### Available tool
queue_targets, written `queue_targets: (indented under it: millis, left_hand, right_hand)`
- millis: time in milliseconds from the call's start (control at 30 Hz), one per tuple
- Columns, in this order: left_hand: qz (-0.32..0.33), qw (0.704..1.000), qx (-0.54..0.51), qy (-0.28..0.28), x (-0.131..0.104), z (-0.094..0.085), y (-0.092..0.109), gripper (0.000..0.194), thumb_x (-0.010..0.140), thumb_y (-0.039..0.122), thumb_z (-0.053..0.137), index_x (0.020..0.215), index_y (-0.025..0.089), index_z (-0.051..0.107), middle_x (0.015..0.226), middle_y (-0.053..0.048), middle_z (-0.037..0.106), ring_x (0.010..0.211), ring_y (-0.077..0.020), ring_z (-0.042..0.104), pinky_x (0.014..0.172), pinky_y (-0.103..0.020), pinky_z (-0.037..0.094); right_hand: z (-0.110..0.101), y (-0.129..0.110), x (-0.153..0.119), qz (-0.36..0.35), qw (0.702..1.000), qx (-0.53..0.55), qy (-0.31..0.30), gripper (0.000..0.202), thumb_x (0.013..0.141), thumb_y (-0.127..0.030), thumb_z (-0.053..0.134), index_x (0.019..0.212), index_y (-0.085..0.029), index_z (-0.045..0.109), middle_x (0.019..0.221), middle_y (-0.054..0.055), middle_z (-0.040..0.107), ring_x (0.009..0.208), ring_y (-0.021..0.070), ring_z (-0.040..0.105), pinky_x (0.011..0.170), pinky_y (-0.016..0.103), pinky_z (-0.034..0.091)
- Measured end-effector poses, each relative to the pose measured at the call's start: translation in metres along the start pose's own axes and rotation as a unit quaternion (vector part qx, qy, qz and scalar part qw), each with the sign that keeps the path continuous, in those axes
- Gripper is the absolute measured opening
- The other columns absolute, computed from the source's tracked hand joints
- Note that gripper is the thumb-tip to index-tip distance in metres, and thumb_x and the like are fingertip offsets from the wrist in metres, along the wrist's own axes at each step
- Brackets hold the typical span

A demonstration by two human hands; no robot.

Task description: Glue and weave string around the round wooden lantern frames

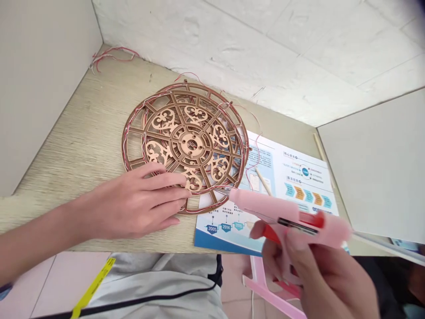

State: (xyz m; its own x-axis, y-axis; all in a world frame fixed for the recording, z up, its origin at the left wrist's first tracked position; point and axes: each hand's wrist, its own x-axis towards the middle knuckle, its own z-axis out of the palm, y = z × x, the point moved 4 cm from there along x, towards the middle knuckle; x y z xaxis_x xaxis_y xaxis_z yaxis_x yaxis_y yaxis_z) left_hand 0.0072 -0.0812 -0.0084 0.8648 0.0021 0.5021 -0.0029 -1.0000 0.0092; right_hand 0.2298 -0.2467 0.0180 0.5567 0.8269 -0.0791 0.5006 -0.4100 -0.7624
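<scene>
A round brown openwork frame [191, 144] with scroll ornaments lies on the desk, stacked over a similar one. Red and white wires run along its rings. My left hand [142, 199] rests on the frame's near left edge, fingers stretched out and lying flat. In my right hand [318, 266] is a pink hot glue gun [268, 204], gripped by its handle. Its metal nozzle [223, 192] points left, at the frame's near right rim; whether it touches cannot be made out. A long translucent glue stick [385, 246] sticks out of the gun's rear.
Beneath the frame's right side lies a printed sheet [285, 186] with a thin pale stick [263, 181] on it. Loose red and white wires [116, 52] lie at the far left corner. White walls [265, 48] and panels enclose the desk [76, 146]. A pink stool [265, 283] stands below.
</scene>
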Motion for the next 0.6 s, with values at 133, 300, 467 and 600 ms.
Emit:
queue_targets:
  millis: [133,300,467,600]
  left_hand:
    - [-0.008,1.000,-0.006,-0.006,0.000,0.000,0.000,0.021,0.104,0.028,0.054,0.105,0.018,0.072,0.115,-0.002,0.078,0.117,-0.0213,0.063,0.098,-0.038,0.044]
    - [-0.008,1.000,-0.011,0.007,0.001,-0.001,0.000,0.016,0.102,0.027,0.058,0.102,0.020,0.072,0.114,-0.002,0.078,0.116,-0.0218,0.064,0.098,-0.038,0.046]
    - [-0.007,1.000,-0.015,0.004,0.000,0.000,-0.001,0.014,0.101,0.027,0.060,0.102,0.020,0.071,0.116,-0.003,0.077,0.116,-0.0224,0.065,0.098,-0.038,0.046]
    - [-0.006,1.000,-0.013,0.003,0.000,-0.001,-0.001,0.015,0.101,0.027,0.058,0.100,0.020,0.071,0.115,-0.002,0.077,0.116,-0.0228,0.065,0.098,-0.039,0.046]
  right_hand:
    - [0.020,-0.007,0.010,0.029,0.997,0.056,-0.054,0.044,0.096,-0.062,0.057,0.088,-0.021,0.072,0.050,-0.003,0.050,0.043,0.0123,0.045,0.044,0.026,0.047]
    - [0.027,-0.003,0.004,0.081,0.993,0.072,-0.038,0.045,0.093,-0.064,0.059,0.083,-0.021,0.068,0.054,-0.003,0.046,0.049,0.0126,0.039,0.043,0.025,0.040]
    - [0.027,0.004,0.000,0.087,0.993,0.066,-0.046,0.041,0.094,-0.061,0.060,0.085,-0.021,0.067,0.057,-0.003,0.047,0.052,0.0141,0.044,0.045,0.025,0.041]
    - [0.021,0.001,0.004,0.060,0.996,0.039,-0.048,0.045,0.092,-0.064,0.060,0.084,-0.020,0.070,0.053,-0.003,0.048,0.045,0.0120,0.040,0.039,0.024,0.033]
